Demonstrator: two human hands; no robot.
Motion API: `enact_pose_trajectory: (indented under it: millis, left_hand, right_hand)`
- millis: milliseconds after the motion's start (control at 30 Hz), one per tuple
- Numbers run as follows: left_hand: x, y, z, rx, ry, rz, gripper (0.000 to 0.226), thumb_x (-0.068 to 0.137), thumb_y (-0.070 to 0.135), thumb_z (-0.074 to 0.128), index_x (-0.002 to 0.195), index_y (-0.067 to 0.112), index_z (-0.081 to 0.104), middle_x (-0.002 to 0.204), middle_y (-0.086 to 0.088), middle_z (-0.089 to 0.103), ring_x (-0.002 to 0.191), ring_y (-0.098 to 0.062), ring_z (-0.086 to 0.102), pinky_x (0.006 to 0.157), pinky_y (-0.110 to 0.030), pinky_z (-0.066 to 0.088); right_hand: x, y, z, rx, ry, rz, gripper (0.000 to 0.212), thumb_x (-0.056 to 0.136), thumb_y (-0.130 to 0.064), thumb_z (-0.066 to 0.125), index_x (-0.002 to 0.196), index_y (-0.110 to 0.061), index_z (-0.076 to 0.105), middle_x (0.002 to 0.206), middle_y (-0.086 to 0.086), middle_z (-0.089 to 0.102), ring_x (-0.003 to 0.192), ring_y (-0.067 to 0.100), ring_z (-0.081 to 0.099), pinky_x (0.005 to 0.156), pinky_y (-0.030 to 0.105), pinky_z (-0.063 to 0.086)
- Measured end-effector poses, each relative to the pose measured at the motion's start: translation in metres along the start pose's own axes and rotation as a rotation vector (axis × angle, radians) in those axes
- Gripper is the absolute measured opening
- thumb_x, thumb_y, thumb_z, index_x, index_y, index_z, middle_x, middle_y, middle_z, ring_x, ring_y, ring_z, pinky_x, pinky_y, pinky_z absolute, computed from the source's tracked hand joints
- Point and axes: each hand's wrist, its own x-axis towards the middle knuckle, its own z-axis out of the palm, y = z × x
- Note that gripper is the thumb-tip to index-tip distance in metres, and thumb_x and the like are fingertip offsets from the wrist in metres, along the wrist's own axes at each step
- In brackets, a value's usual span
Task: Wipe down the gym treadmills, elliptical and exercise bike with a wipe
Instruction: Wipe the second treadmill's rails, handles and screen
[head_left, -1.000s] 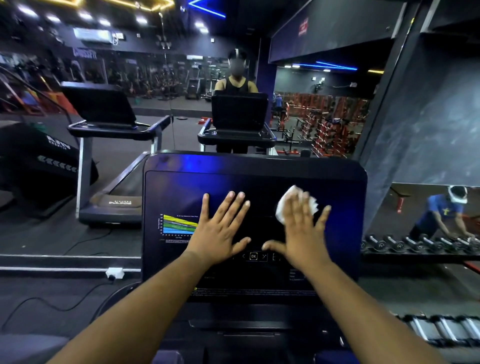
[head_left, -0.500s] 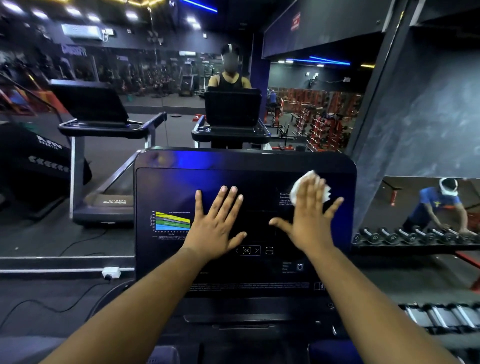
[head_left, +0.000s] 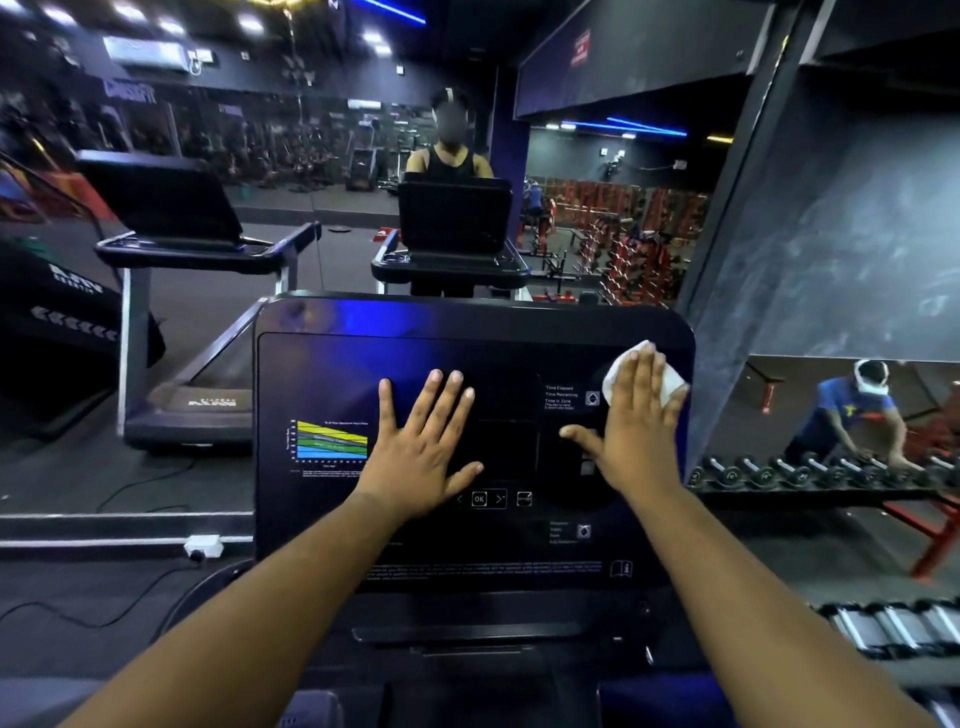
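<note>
Dim gym space fills the background, with a wall mirror (head_left: 322, 171) ahead reflecting a person behind a treadmill console. Centre frame stands the dark treadmill console (head_left: 467, 364), its face tilted toward the camera. On it, at about 8 o'clock, a coloured chart (head_left: 331, 441) is printed. The left hand (head_left: 423, 447) lies flat on the panel's middle, fingers straight and spread. The right hand (head_left: 631, 421) presses a white wipe (head_left: 667, 382) against the panel's upper right corner, at about 2 o'clock, fingers straight and close together, thumb out to the side. A dumbbell rack (head_left: 810, 475) runs along at 3 o'clock, where another person in blue bends over it.
</note>
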Motion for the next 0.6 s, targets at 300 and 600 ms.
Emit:
enact_pose_trajectory:
  millis: [300,600]
  left_hand:
    - [-0.002,0.005,0.001,0.002,-0.022,-0.006,0.089,0.099,0.072,0.020,0.162,0.013,-0.002,0.170,-0.012,-0.013,0.156,-0.031,-0.015,0.115,-0.076,-0.004]
    - [-0.001,0.006,0.003,0.020,-0.023,-0.008,0.092,0.098,0.073,0.017,0.162,0.011,-0.005,0.169,-0.013,-0.017,0.156,-0.032,-0.017,0.115,-0.077,-0.003]
  right_hand:
    - [-0.102,0.001,0.070,0.007,-0.178,-0.089,0.125,0.078,-0.093,0.015,0.160,0.000,0.002,0.169,0.018,-0.004,0.156,0.034,-0.002,0.116,0.070,0.025]
    - [-0.010,-0.008,0.016,0.092,0.010,0.112,0.130,0.073,-0.097,0.013,0.157,-0.003,-0.017,0.164,0.019,-0.025,0.152,0.034,-0.024,0.121,0.062,-0.009]
